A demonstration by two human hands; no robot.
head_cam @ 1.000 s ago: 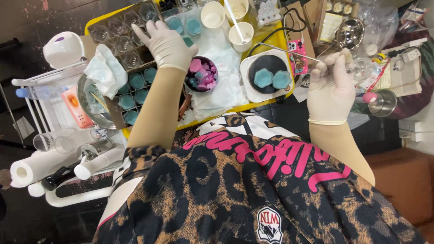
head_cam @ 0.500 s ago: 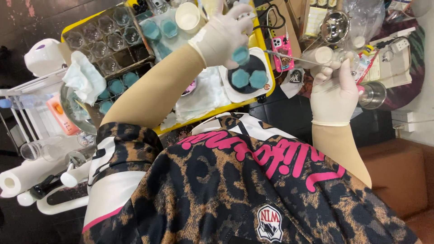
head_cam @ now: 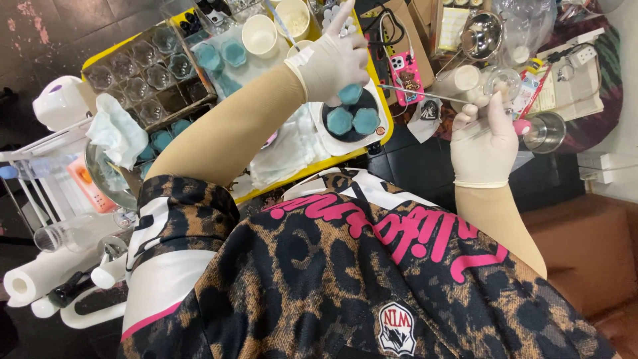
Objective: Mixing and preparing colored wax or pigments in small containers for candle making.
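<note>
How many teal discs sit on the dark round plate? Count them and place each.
3 on the dark round plate: teal disc at the top beside the left hand, one lower left, one lower right. The hand may hide others.

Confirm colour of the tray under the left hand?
Yellow tray, seen in the head view; the gloved left hand is above it.

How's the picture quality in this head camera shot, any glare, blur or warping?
Head view: light is bright and even, with few hard shadows. The metal bowl and steel cup throw bright glints. The wide lens bends the yellow tray and stretches the patterned top at the bottom. The left hand and right hand look sharp, fingertips only slightly soft; small items at the top edge are too tiny to make out.
</note>
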